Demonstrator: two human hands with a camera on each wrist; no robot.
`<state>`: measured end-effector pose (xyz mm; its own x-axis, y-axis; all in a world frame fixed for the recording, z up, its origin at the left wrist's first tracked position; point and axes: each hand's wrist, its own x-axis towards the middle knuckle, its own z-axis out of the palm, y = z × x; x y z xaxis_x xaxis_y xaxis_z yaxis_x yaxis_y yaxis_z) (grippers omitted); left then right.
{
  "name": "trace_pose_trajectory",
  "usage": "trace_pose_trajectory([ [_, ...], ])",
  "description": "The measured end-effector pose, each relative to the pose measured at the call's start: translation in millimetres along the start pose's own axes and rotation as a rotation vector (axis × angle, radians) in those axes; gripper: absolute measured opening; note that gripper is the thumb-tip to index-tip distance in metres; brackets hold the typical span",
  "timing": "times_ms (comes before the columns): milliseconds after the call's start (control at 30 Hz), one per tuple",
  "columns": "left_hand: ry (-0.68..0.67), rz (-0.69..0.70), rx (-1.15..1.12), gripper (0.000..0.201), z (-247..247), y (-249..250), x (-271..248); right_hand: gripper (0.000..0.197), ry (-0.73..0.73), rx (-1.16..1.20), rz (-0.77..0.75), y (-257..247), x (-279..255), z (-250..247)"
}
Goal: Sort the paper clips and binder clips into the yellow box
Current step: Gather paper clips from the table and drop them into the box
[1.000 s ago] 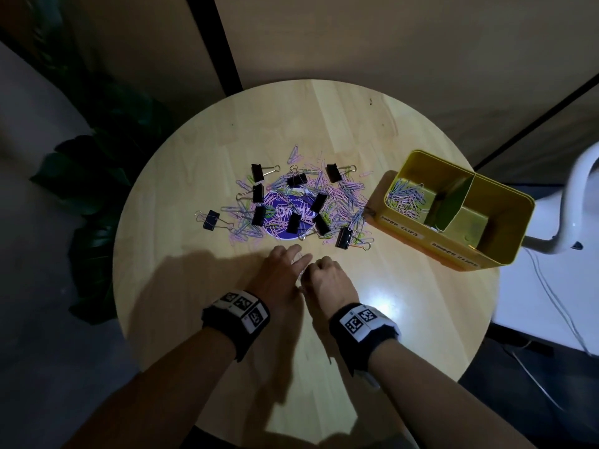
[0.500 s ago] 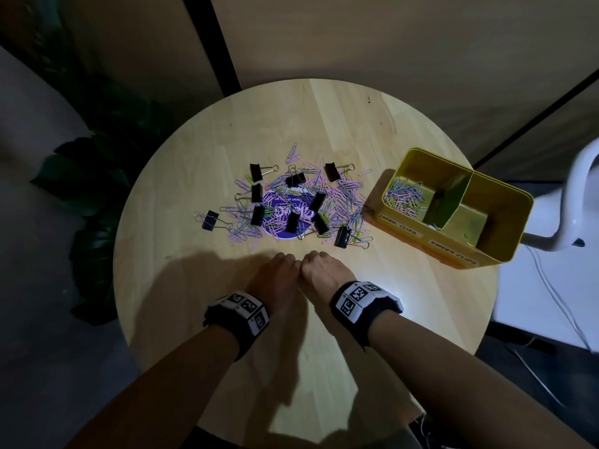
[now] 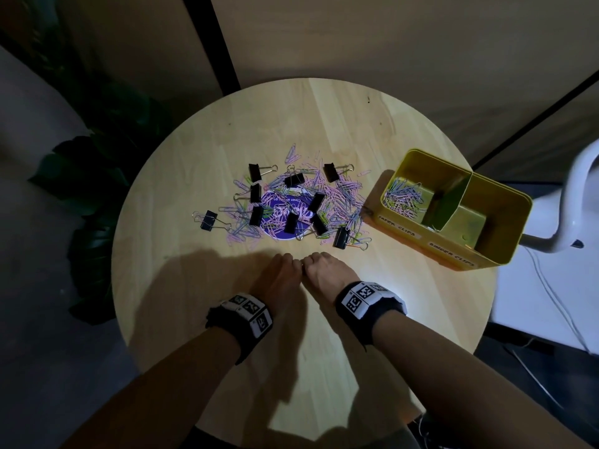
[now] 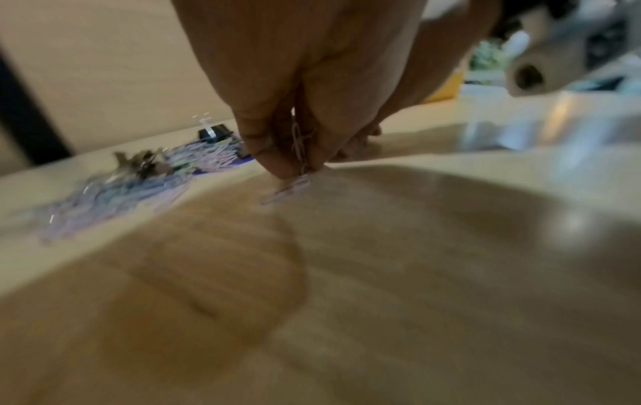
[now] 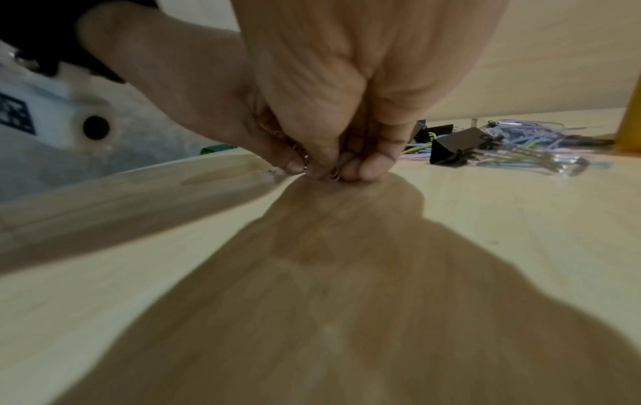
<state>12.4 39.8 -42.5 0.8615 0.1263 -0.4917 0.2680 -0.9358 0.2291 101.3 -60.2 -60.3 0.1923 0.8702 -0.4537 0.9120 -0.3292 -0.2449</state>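
Note:
A heap of pastel paper clips (image 3: 337,196) mixed with several black binder clips (image 3: 293,180) lies at the middle of the round wooden table (image 3: 201,270). The yellow box (image 3: 496,254) stands to the right; its left compartment holds paper clips (image 3: 403,197), while its right compartment looks bare. My left hand (image 3: 283,268) and right hand (image 3: 321,267) sit knuckle to knuckle just in front of the heap. In the left wrist view my left fingers (image 4: 270,156) pinch a few paper clips (image 4: 299,148), and one clip (image 4: 288,189) lies under them. My right fingertips (image 5: 373,167) pinch small clips (image 5: 333,174) against the wood.
A purple round sticker (image 3: 285,212) lies under the heap. One binder clip (image 3: 209,220) sits apart at the left, another (image 3: 342,237) nearest my right hand. A white object (image 3: 570,202) stands past the table's right edge, and a dark plant (image 3: 87,189) is at the left.
My left fingers, stretched forward a second ago, have curled under. Both hands have drawn together until the knuckles meet. The heap and the box have not moved.

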Motion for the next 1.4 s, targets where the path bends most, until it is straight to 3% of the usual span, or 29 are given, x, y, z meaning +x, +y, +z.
trace_pose_trajectory([
  [100, 0.088, -0.019, -0.039, 0.036, 3.2, -0.1, -4.7, 0.024, 0.010, 0.063, 0.033, 3.9, -0.5, 0.4],
  [200, 0.125, -0.069, -0.248, 0.025, 9.9, -16.9, 1.2, 0.025, 0.025, 0.152, 0.077, 11.6, -2.8, -0.1],
  [300, 0.174, -0.021, -0.465, 0.036, 5.9, -32.1, 1.5, 0.019, 0.059, 0.340, 0.109, 23.9, -14.6, -3.9],
  [400, 0.253, 0.006, -0.611, 0.021, -7.1, -37.7, 1.5, 0.017, 0.200, 0.575, 0.105, 31.5, -36.3, -12.9],
  [467, 0.304, 0.072, -0.613, 0.026, -22.8, -33.7, 6.5, 0.020, 0.307, 0.719, 0.148, 34.7, -51.9, -25.3],
  [533, 0.242, 0.069, -0.665, 0.023, -48.1, -21.1, 12.8, 0.018, 0.425, 0.778, 0.181, 40.9, -65.4, -40.0],
  [800, 0.332, 0.216, -0.752, 0.005, -135.8, 78.7, 62.3, 0.012, 0.833, 0.916, 0.468, 98.2, -104.7, -100.1],
  [900, 0.284, 0.164, -0.612, 0.021, -146.4, 107.2, 95.7, 0.015, 0.762, 0.723, 0.683, 128.4, -101.5, -107.4],
  [1033, 0.163, 0.042, -0.318, 0.015, -137.9, 126.9, 130.3, 0.023, 0.569, 0.545, 0.880, 148.6, -85.1, -101.6],
  [1167, 0.139, 0.029, -0.285, 0.035, -133.6, 132.6, 134.2, 0.033, 0.530, 0.448, 0.840, 147.0, -87.2, -104.7],
  [1400, 0.387, 0.119, -0.755, 0.017, -131.6, 97.9, 99.5, 0.023, 0.719, 0.538, 0.608, 129.2, -98.7, -100.8],
])
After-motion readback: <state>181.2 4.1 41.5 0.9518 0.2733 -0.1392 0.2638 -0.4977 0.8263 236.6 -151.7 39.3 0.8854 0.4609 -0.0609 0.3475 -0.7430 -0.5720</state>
